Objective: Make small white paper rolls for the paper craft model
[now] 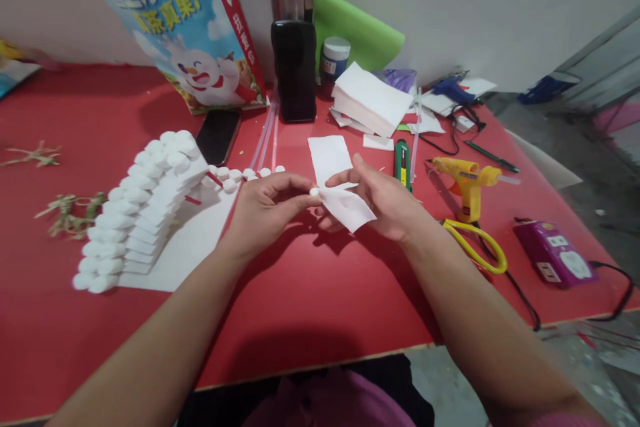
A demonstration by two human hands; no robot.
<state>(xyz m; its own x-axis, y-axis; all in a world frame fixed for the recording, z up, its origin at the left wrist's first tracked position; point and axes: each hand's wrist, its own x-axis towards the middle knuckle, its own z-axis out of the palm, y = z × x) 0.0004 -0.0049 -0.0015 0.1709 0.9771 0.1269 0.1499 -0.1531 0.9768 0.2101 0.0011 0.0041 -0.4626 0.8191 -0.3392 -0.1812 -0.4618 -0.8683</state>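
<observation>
Over the middle of the table, my left hand (273, 203) is closed, pinching a small round white piece (315, 192) between thumb and fingertips. A thin white paper sheet (353, 209) runs from that piece toward my right hand (377, 197). The right fingers lie on both sides of the sheet, some hidden beneath it. Just behind the hands is another flat white sheet (331, 155). To the left stands a curved, stepped structure of white slabs and rounded white pieces (143, 207) on a white base sheet (185, 260). Several similar small white pieces (231, 185) lie beside it.
Right of my hands lie a green utility knife (402, 163), a yellow glue gun (466, 180), yellow-handled scissors (477, 245) and a purple power box (555, 253) with cables. Behind are stacked white sheets (373, 100), phones (294, 73) and a printed bag (185, 27).
</observation>
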